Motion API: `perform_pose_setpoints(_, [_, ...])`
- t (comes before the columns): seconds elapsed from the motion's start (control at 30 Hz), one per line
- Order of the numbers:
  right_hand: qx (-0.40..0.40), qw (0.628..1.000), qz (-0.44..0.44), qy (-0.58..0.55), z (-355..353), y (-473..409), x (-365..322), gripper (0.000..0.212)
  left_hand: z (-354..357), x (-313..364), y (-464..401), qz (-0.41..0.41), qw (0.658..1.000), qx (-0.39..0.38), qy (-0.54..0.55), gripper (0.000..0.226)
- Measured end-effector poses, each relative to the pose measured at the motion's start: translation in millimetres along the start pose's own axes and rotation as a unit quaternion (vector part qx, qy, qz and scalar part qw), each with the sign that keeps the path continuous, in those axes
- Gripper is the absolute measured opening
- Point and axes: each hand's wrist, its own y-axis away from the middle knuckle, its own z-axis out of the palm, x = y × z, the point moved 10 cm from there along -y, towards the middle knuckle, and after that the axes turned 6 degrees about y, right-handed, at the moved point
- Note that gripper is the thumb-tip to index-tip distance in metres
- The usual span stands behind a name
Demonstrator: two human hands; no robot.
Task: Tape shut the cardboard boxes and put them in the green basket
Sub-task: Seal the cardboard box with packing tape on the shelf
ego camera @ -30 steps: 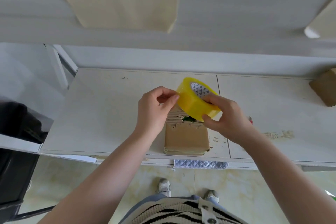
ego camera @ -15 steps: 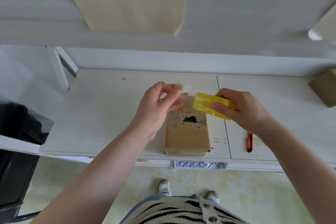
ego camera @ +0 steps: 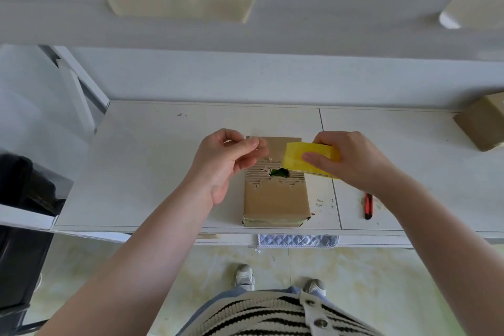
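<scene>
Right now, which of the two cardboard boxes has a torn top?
The cardboard box under the hands, at the table's near edge: its top is ripped open, showing something green. The other box, far right, shows no tear.

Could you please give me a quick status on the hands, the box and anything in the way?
Left hand pinching tape end, right hand gripping tape roll. Box on table, top torn, untaped. Cutter beside it, clear.

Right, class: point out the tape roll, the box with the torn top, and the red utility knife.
tape roll [ego camera: 297, 160]: head view, on its yellow outer band.
box with the torn top [ego camera: 276, 200]: head view, on its intact brown top face.
red utility knife [ego camera: 368, 206]: head view, mid-handle.
</scene>
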Motion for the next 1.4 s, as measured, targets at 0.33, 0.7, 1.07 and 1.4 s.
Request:
perform_pose_setpoints(0.33, [-0.044, 0.997, 0.033, 0.058, 7, -24, 14, 0.060, -59, -4, -21, 0.042, 0.986, 0.138, -0.080, 0.015])
perform_pose_setpoints(0.7, [-0.092, 0.979, 0.070, 0.166, 46, -56, 19, 0.057, -100, -99, -47, -0.051, 0.974, 0.220, -0.024, 0.017])
perform_pose_setpoints(1.07, [-0.090, 0.977, 0.079, 0.179, 54, -59, 23, 0.059, -103, -133, -54, -0.096, 0.972, 0.216, -0.022, 0.013])
perform_pose_setpoints(1.4, [-0.082, 0.975, 0.078, 0.193, 55, -57, 17, 0.058, -88, -107, -49, 0.026, 0.918, 0.200, -0.343, 0.009])
